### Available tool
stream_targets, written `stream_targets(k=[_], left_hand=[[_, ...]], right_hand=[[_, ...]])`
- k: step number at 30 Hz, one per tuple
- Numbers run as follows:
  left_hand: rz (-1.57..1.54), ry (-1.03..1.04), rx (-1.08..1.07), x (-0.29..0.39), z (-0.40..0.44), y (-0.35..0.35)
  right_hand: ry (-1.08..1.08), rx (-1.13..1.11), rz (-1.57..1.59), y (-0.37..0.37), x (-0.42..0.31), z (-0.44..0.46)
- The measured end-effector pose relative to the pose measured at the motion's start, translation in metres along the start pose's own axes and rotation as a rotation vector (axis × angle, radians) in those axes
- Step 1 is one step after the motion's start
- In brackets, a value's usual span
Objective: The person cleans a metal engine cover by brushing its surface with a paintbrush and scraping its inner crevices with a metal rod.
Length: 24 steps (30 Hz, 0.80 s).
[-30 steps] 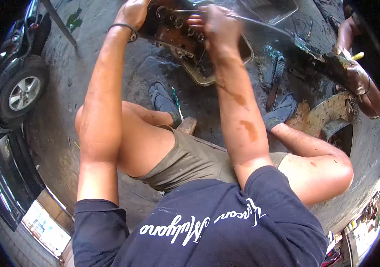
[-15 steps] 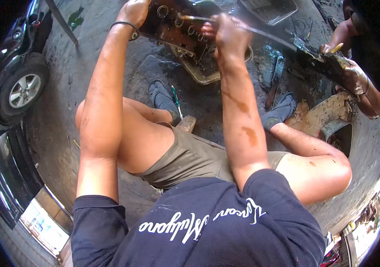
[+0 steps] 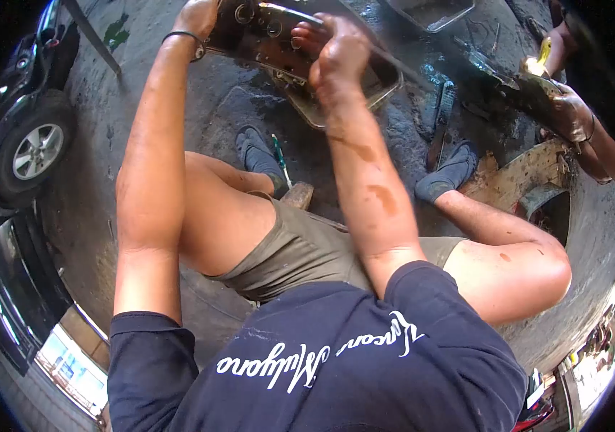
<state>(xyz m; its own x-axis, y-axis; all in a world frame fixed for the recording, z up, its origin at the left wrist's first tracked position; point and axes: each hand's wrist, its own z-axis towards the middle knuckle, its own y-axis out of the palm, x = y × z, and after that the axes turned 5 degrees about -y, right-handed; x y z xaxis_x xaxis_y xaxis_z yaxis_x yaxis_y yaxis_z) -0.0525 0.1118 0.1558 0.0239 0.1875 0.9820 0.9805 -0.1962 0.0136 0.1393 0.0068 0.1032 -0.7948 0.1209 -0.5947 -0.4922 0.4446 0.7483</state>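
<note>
My left hand (image 3: 201, 20) is closed on the near left edge of a dark, oily engine part (image 3: 253, 36) with a row of round openings. Above its face, my right hand (image 3: 342, 54) grips a long thin rod-like tool (image 3: 289, 12), its fingers curled. The shaft crosses over the openings and its other end runs out to the right, smeared by motion. Below the part sits a shallow tray (image 3: 391, 92) with wet, dirty contents. The top of the engine part is cut off by the frame.
At the right, another person's hands (image 3: 573, 115) hold a dark metal piece and a yellow-handled tool (image 3: 543, 52). A second tray (image 3: 437, 29) lies beyond. A green-and-white brush-like item (image 3: 281, 155) is by my left foot, and a parked car's wheel (image 3: 39, 149) stands left.
Both my hands and the engine part have shifted left and slightly up in view. My right hand has drawn the tool across the openings toward the left.
</note>
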Motion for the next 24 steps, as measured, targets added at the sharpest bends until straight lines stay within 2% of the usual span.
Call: stream_targets(k=[2, 4, 7, 9, 11, 12, 15, 16, 17, 18, 20, 22, 23, 24], left_hand=[[-0.032, -0.070, 0.040, -0.003, 0.000, -0.002], [-0.080, -0.007, -0.009, -0.021, 0.017, -0.023], [-0.073, 0.097, -0.025, -0.041, 0.028, -0.029], [-0.010, 0.158, -0.004, -0.028, 0.021, -0.015], [0.082, -0.024, 0.031, -0.001, -0.002, -0.002], [0.079, -0.017, 0.023, -0.011, 0.003, -0.006], [-0.235, 0.100, -0.104, -0.031, 0.017, -0.011], [-0.238, 0.085, -0.093, -0.036, 0.012, -0.014], [-0.284, 0.012, -0.071, -0.028, 0.011, -0.012], [-0.325, -0.044, -0.049, -0.020, 0.014, -0.013], [-0.302, -0.061, -0.035, -0.019, 0.005, -0.010], [-0.295, -0.091, 0.017, -0.015, 0.007, -0.003], [-0.244, 0.056, -0.007, -0.049, 0.040, -0.032], [-0.245, 0.054, 0.001, -0.043, 0.033, -0.031]], right_hand=[[-0.114, -0.045, -0.248, 0.001, -0.027, -0.008], [-0.008, 0.017, -0.290, -0.011, -0.023, -0.017], [0.083, -0.014, -0.070, 0.011, 0.017, -0.031], [-0.028, -0.045, -0.119, 0.015, 0.029, -0.027], [-0.038, -0.075, -0.158, 0.007, 0.027, -0.031], [-0.047, -0.069, -0.203, -0.002, 0.024, -0.033], [-0.131, -0.157, -0.210, 0.004, 0.031, -0.036], [-0.177, -0.205, -0.224, 0.005, 0.035, -0.040], [-0.129, -0.239, -0.251, 0.002, 0.033, -0.037], [-0.157, -0.264, -0.482, -0.001, 0.023, -0.031], [-0.229, -0.267, -0.753, -0.008, -0.014, -0.027], [-0.252, -0.196, -0.494, -0.001, -0.035, -0.038], [-0.392, -0.238, -0.470, 0.011, -0.038, -0.043], [-0.482, -0.309, -0.574, 0.028, -0.044, -0.050]])
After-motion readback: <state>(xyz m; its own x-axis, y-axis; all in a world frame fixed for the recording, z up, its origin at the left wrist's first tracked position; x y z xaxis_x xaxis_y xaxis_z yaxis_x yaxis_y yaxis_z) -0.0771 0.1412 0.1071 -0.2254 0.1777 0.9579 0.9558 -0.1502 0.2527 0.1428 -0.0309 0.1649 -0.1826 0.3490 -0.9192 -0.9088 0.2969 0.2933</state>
